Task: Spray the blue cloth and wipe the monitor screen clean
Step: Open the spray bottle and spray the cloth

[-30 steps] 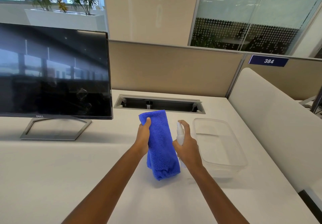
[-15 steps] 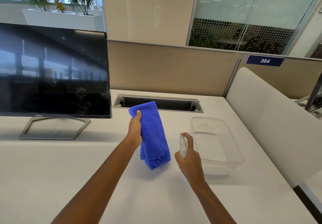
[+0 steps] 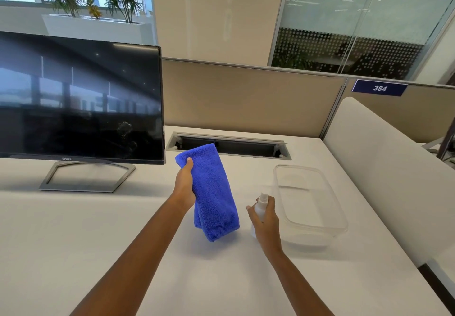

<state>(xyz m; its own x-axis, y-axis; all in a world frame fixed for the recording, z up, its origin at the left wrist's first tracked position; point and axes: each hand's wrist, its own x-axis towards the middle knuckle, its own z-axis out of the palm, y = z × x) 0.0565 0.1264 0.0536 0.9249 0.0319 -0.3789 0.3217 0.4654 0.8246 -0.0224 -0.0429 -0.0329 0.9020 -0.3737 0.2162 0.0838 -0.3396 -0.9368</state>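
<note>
My left hand (image 3: pixel 184 185) grips a folded blue cloth (image 3: pixel 213 197) by its left edge and holds it hanging above the white desk. To the right of the cloth, my right hand (image 3: pixel 265 224) is wrapped around a small white spray bottle (image 3: pixel 260 208) low near the desk, nozzle up. The black monitor (image 3: pixel 78 99) stands at the left on a grey stand (image 3: pixel 86 176). Smudges show on the lower right of its screen.
A clear plastic container (image 3: pixel 310 200) sits just right of the bottle. A cable slot (image 3: pixel 229 147) is set into the white desk (image 3: pixel 73 242) behind the cloth. Beige partition panels (image 3: pixel 246 99) close the back, and a white divider (image 3: pixel 384 168) bounds the right side.
The cloth has been lifted up and to the left, toward the monitor. My right hand has moved the spray bottle down and away from the cloth, beside the container.
</note>
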